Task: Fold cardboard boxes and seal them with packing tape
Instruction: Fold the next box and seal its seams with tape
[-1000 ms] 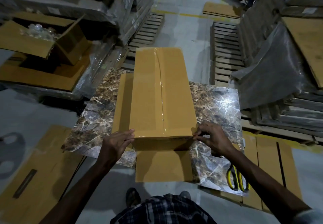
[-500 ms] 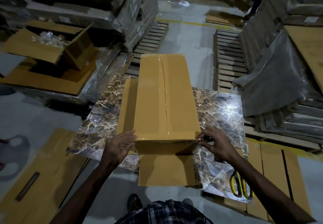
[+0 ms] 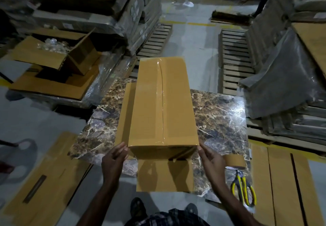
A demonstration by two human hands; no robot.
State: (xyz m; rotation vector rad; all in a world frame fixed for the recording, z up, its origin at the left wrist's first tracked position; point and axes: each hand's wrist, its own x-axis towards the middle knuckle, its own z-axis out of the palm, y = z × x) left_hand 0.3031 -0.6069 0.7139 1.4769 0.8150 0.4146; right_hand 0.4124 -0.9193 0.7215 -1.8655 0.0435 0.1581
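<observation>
A long brown cardboard box [image 3: 162, 102] lies on a marble-patterned slab [image 3: 220, 120], with a strip of clear tape running down its top seam. A flap [image 3: 164, 174] at its near end lies flat toward me, and another flap sticks out on the left side. My left hand [image 3: 114, 158] presses against the box's near left corner with fingers fairly straight. My right hand [image 3: 211, 157] touches the near right corner, fingers extended. A roll of brown packing tape [image 3: 235, 161] sits on the slab just right of my right hand.
Yellow-handled scissors [image 3: 244, 190] lie at the slab's near right corner. Flat cardboard sheets [image 3: 282, 181] lie on the floor on both sides. An open box [image 3: 53, 53] with clear items stands at the left. Wooden pallets [image 3: 234, 62] and wrapped stacks surround the area.
Both hands shifted from the top near edge to the box's near corners, holding its sides. The right hand moved off the tape roll's spot, so the roll now shows.
</observation>
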